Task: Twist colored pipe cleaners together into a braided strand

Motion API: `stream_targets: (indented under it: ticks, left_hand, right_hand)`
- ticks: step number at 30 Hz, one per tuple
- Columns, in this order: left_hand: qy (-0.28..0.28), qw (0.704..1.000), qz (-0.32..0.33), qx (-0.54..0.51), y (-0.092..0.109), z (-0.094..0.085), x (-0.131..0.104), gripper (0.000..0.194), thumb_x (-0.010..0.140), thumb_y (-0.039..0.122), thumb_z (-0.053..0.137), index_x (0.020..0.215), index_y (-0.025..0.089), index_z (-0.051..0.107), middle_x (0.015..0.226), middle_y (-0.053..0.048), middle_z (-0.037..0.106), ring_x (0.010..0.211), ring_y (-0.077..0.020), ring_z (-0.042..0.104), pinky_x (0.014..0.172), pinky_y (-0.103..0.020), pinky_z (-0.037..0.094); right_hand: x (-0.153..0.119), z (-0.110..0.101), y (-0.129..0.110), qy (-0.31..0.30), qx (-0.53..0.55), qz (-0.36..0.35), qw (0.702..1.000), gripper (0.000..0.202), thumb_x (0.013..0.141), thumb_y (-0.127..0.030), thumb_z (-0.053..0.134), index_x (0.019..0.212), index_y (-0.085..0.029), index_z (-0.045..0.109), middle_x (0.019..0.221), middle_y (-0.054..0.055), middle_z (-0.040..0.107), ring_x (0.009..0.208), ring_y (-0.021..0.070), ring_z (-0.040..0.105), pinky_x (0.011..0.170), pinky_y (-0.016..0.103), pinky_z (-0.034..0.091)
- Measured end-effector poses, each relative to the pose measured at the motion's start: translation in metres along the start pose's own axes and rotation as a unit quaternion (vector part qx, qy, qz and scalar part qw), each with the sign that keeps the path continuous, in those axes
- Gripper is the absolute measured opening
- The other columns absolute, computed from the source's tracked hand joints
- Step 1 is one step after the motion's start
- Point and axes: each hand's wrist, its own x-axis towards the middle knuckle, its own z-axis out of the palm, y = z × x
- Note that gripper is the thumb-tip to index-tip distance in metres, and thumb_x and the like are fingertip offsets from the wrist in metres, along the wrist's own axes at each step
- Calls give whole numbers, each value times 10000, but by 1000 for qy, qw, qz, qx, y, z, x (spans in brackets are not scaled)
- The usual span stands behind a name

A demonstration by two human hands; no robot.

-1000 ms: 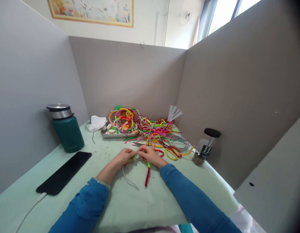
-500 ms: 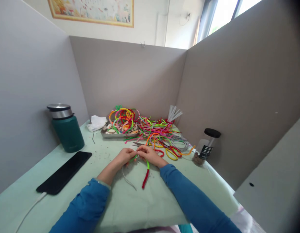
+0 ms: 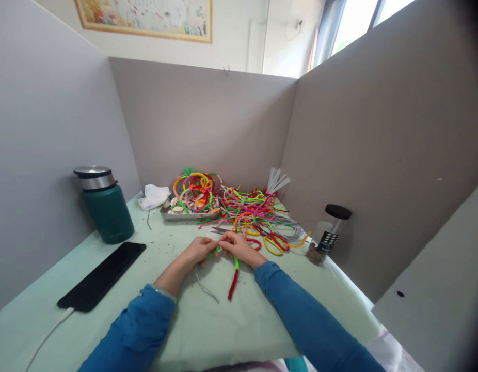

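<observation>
My L hand [image 3: 198,250] & R hand [image 3: 238,245] meet approx. tip to tip over the table [image 3: 223,336], both pinching the green bit [image 3: 214,251] betw. them. Red-green stem [image 3: 233,283] runs from under R hand twd me, long axis angled slightly L; R's nearer. Can't tell if bit & stem join.
</observation>
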Motion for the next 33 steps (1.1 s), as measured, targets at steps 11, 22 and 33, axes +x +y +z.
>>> stream_targets:
  ticks: [11,22,33]
  left_hand:
    - [-8,997,42,62,-3,-2,-1,290,680,390,544,765,115,574,510,50,459,331,-32,327,330,-170,269]
    - [63,977,76,190,2,0,-4,237,692,351,494,728,134,581,468,55,441,358,-65,380,371,-182,281]
    - [85,967,100,219,5,-2,-4,399,711,492,457,635,136,619,443,31,470,420,-85,392,435,-196,280]
  right_hand:
    - [1,0,1,11,1,4,1000,169,767,-327,557,799,-163,534,534,-46,494,438,67,420,395,166,293]
    - [1,0,2,11,3,4,1000,155,770,-315,552,798,-163,529,530,-50,483,436,64,421,395,162,297]
    - [0,0,-2,9,17,7,1000,149,793,-316,518,791,-167,522,545,-46,493,421,62,409,388,167,312]
